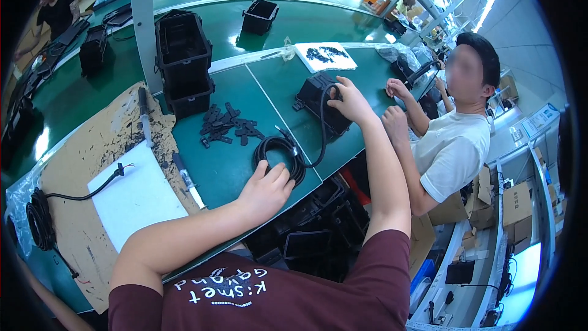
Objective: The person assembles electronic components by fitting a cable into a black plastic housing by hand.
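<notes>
Green bench (236, 94): black cable (324, 136) runs nearward from right fingers (345, 84) to coil (275, 143).

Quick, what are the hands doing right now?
Left hand: on the coiled black cable; grip can't be told.
Right hand: closed on that cable, at the black box.

1 head-worn fisheye, looking down.

Black cable coil (298, 164), black box (313, 97), green tabletop (211, 179), tan cardboard (75, 165), maroon white-lettered shirt (306, 300)
</notes>
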